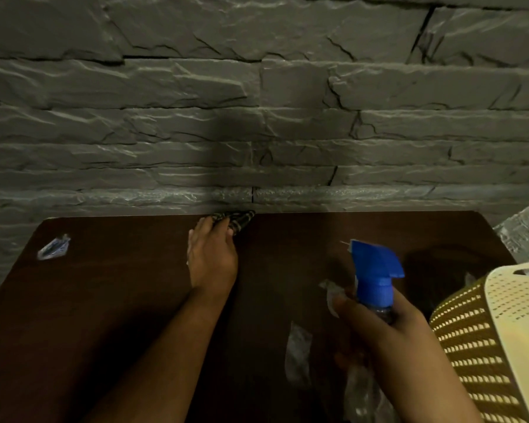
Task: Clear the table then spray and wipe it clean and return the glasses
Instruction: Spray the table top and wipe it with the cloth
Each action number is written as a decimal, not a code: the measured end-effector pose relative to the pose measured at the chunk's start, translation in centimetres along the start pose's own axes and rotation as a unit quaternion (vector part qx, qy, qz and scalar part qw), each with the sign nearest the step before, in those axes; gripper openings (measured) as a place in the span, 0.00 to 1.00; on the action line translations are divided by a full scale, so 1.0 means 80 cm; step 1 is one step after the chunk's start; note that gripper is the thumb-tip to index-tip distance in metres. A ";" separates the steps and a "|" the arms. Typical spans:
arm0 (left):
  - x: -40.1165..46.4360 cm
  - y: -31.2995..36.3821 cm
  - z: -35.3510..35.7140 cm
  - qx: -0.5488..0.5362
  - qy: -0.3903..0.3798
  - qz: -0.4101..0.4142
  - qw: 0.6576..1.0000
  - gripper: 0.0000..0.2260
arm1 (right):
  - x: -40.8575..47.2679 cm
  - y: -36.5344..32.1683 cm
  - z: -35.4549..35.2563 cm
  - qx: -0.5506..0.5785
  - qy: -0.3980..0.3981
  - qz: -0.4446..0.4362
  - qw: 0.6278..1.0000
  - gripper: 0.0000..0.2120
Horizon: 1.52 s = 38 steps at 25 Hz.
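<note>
grey rough stone blocks make up the wall [257,102] that fills the upper half of the head view, and the far edge of the table meets it. the table [119,300] is dark brown wood with rounded far corners, dim under low light. at the right edge stands a cream perforated basket [486,346], its side lit in rows of small bright holes, its rim higher than the table surface.

the left hand [213,257] reaches across the middle of the table to the far edge. its fingers lie fairly straight and press down on a striped cloth [239,221], which is bunched against the foot of the wall. the right hand [382,328] is lower and nearer the camera, just beside the basket. its fingers are curled tight round the neck of a spray bottle [374,282] with a blue trigger head, and the nozzle points away toward the wall.

a pale, clear crumpled wrapper [298,352] lies on the table between the two forearms, and more see-through plastic shows beneath the right hand, too blurred to tell apart. near the far left corner sits a small shiny scrap [54,247], well apart from both hands.
</note>
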<state>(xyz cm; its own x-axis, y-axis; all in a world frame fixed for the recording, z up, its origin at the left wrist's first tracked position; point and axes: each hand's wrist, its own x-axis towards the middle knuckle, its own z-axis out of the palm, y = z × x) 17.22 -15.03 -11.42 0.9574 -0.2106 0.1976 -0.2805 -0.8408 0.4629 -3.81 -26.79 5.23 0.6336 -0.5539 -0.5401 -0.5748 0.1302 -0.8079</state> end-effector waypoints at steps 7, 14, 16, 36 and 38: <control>0.006 0.010 0.003 0.001 -0.013 -0.007 1.000 0.15 | -0.017 0.013 -0.003 0.011 -0.055 0.043 0.997 0.14; -0.040 0.099 0.006 -0.014 -0.255 0.283 0.925 0.17 | -0.031 0.021 0.000 -0.004 -0.089 0.028 0.996 0.19; -0.036 0.087 -0.001 -0.030 -0.273 0.290 0.917 0.17 | -0.030 0.020 -0.004 -0.014 -0.079 0.023 0.997 0.18; -0.027 0.044 -0.003 -0.004 -0.163 0.155 0.974 0.17 | -0.039 0.049 -0.019 -0.043 -0.088 0.008 0.995 0.18; -0.009 0.026 -0.006 0.017 -0.106 0.036 0.994 0.17 | -0.042 0.053 -0.013 -0.060 -0.113 0.006 0.992 0.20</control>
<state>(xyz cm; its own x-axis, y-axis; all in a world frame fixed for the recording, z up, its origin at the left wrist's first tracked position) 15.93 -16.40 -10.15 0.9289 -0.3682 0.0403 -0.3495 -0.8352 0.4247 -8.91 -25.26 3.87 0.7187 -0.3534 -0.5989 -0.6315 0.0289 -0.7749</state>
